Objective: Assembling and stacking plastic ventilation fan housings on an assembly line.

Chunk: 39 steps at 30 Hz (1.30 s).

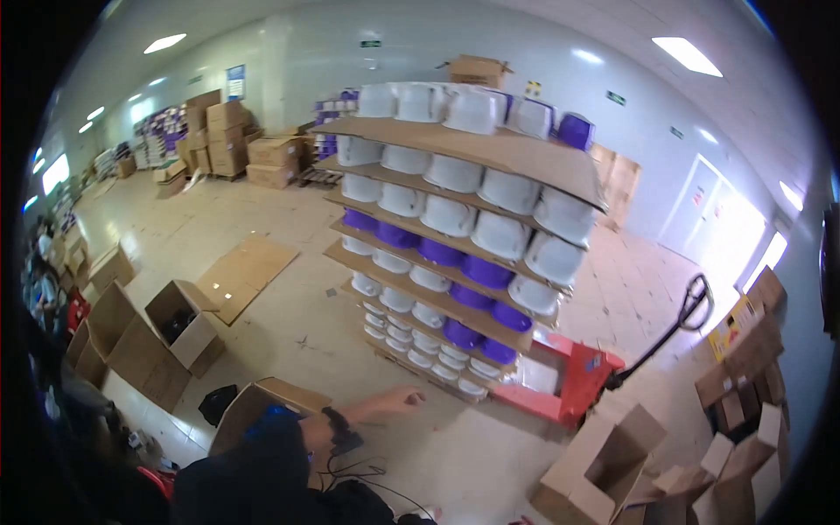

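My left hand (401, 401) is out in front, lower centre of frame, fingers loosely curled, holding nothing, hovering over the floor just beside the bottom of the pallet stack (455, 236). Black strap w/ a small device (337, 424) on that wrist, cable trailing down. Right hand isn't in frame, so can't tell its fingers.

Stack fills centre frame: layers of white tubs (451, 173) and purple tubs (455, 255), separated by brown cardboard sheets (490, 147). Top rows white, mid rows mixed w/ purple, smaller white ones at the bottom. One brown carton (477, 68) sits on the very top. Stack rests on a red pallet jack (569, 376), black handle (696, 302) leaning off to the right.

Open cardboard box (254, 407) right by my arm, lower left of centre, blue item inside. More open cartons left (179, 324), one w/ dark stuff in it. Flat cardboard sheet (245, 271) on the floor left of centre. Empty open boxes lower right (612, 455), and a pile of folded ones far right (744, 367), one w/ a yellow label (731, 328).

Upper left: stacked brown cartons (223, 131) on pallets, blue poster (234, 80) on the wall behind. Small green signs (370, 43) high on the back wall, another upper right (615, 98). Bright doorway (726, 236) at right.
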Each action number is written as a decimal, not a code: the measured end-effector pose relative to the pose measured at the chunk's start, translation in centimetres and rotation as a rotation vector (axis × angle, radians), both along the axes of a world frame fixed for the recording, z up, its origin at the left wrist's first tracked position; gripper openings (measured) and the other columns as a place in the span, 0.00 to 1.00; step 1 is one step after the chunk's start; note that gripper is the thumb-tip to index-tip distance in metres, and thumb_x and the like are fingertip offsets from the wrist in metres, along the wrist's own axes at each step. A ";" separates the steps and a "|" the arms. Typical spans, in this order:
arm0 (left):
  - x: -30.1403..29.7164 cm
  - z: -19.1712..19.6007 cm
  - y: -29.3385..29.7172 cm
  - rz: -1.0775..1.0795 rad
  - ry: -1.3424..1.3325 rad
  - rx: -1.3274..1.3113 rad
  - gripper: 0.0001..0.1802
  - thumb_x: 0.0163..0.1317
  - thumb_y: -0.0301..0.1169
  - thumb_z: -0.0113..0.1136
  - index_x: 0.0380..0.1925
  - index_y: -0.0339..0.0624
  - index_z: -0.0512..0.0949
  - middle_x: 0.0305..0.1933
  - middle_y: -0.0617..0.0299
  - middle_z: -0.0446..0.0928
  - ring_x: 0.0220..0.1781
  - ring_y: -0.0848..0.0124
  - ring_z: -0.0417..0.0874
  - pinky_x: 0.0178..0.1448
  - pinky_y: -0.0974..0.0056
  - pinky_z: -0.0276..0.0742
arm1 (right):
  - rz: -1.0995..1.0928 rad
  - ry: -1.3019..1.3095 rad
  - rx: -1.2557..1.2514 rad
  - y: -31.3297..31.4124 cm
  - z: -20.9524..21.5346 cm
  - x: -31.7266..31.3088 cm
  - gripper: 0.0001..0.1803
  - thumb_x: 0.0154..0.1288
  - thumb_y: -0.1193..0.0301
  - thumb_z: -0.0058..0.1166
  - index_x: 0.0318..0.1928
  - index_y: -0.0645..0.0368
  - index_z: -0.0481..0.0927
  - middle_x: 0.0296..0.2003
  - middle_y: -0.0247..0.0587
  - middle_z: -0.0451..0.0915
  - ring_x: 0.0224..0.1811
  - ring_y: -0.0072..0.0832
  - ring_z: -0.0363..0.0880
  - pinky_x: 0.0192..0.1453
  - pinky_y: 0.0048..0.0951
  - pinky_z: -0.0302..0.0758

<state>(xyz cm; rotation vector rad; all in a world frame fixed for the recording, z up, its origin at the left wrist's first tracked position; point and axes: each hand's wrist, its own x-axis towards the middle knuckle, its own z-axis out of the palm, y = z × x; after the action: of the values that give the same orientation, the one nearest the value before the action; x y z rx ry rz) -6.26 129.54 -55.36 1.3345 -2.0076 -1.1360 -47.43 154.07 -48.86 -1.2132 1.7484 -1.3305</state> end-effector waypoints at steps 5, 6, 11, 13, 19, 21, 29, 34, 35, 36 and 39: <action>4.7 8.9 -4.8 0.307 0.040 -0.165 0.16 0.65 0.35 0.58 0.49 0.38 0.76 0.41 0.59 0.80 0.43 0.72 0.80 0.46 0.65 0.77 | 0.216 -0.034 -0.180 -15.5 6.1 0.3 0.14 0.69 0.72 0.52 0.52 0.67 0.77 0.39 0.42 0.82 0.43 0.26 0.78 0.50 0.27 0.74; 5.3 13.9 -5.6 0.406 -0.003 -0.183 0.15 0.65 0.34 0.58 0.48 0.38 0.76 0.42 0.59 0.80 0.43 0.73 0.79 0.47 0.66 0.76 | 0.270 0.042 -0.272 -18.3 9.1 1.6 0.15 0.69 0.72 0.53 0.53 0.66 0.76 0.43 0.43 0.81 0.46 0.27 0.78 0.54 0.28 0.72; 9.3 30.5 -12.7 0.701 0.414 -0.846 0.11 0.62 0.25 0.59 0.44 0.35 0.74 0.42 0.60 0.79 0.41 0.78 0.79 0.41 0.72 0.77 | 0.601 -0.007 -0.794 -29.7 26.9 7.6 0.31 0.57 0.82 0.53 0.62 0.68 0.62 0.51 0.48 0.72 0.52 0.34 0.74 0.61 0.37 0.68; 12.3 36.7 -14.1 0.678 0.419 -1.039 0.18 0.62 0.24 0.59 0.51 0.34 0.69 0.45 0.58 0.78 0.43 0.73 0.81 0.43 0.71 0.77 | 0.626 -0.004 -0.931 -33.8 33.3 13.0 0.29 0.54 0.81 0.56 0.59 0.66 0.66 0.52 0.48 0.71 0.51 0.36 0.75 0.60 0.38 0.70; 21.5 47.7 -24.6 0.940 -0.047 -1.029 0.42 0.47 0.47 0.71 0.56 0.35 0.65 0.45 0.45 0.79 0.47 0.57 0.83 0.51 0.57 0.78 | 0.597 0.488 -0.963 -49.2 46.4 27.7 0.54 0.50 0.56 0.70 0.70 0.58 0.50 0.55 0.59 0.73 0.61 0.47 0.70 0.63 0.42 0.68; 22.9 49.6 -28.3 1.002 -0.140 -0.848 0.53 0.41 0.51 0.73 0.62 0.34 0.58 0.47 0.40 0.79 0.50 0.51 0.82 0.53 0.54 0.78 | 0.562 0.541 -0.929 -55.8 47.1 32.0 0.65 0.45 0.49 0.71 0.71 0.63 0.41 0.60 0.66 0.67 0.65 0.51 0.67 0.66 0.43 0.66; 25.4 49.5 -37.4 0.959 -0.605 -0.513 0.72 0.35 0.54 0.74 0.72 0.34 0.39 0.58 0.40 0.74 0.58 0.50 0.78 0.60 0.54 0.75 | 0.389 0.664 -0.514 -69.3 46.4 39.7 0.82 0.37 0.39 0.71 0.70 0.67 0.20 0.64 0.71 0.61 0.69 0.57 0.58 0.68 0.46 0.65; 25.5 50.3 -39.5 0.929 -0.504 -0.549 0.77 0.32 0.57 0.75 0.72 0.36 0.33 0.60 0.42 0.73 0.62 0.51 0.74 0.63 0.53 0.71 | 0.300 0.754 -0.365 -69.1 45.2 43.2 0.75 0.38 0.38 0.69 0.72 0.71 0.38 0.71 0.64 0.47 0.69 0.65 0.54 0.66 0.51 0.66; 24.4 50.7 -39.8 0.918 -0.487 -0.555 0.77 0.32 0.57 0.75 0.72 0.36 0.33 0.60 0.42 0.73 0.62 0.51 0.74 0.63 0.53 0.71 | 0.284 0.767 -0.365 -69.6 45.0 42.7 0.75 0.38 0.38 0.69 0.72 0.71 0.38 0.71 0.64 0.47 0.69 0.65 0.54 0.66 0.51 0.66; 23.2 50.7 -39.9 0.929 -0.484 -0.590 0.78 0.32 0.58 0.76 0.72 0.36 0.33 0.59 0.42 0.73 0.63 0.50 0.73 0.64 0.52 0.70 | 0.227 0.798 -0.421 -70.0 44.5 42.2 0.73 0.38 0.38 0.69 0.71 0.72 0.42 0.72 0.62 0.44 0.69 0.64 0.54 0.67 0.51 0.65; 24.3 50.3 -40.7 0.982 -0.467 -0.655 0.80 0.30 0.62 0.76 0.72 0.38 0.32 0.58 0.38 0.73 0.63 0.44 0.71 0.65 0.49 0.66 | 0.161 0.752 -0.506 -69.2 43.3 44.3 0.72 0.37 0.42 0.71 0.72 0.67 0.42 0.72 0.60 0.45 0.69 0.63 0.54 0.66 0.57 0.63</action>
<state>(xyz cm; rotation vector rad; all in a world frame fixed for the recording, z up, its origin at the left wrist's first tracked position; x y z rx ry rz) 18.00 88.84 -5.03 1.9135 -1.3976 0.2691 -3.10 84.91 -5.55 -2.3194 1.7581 -1.3565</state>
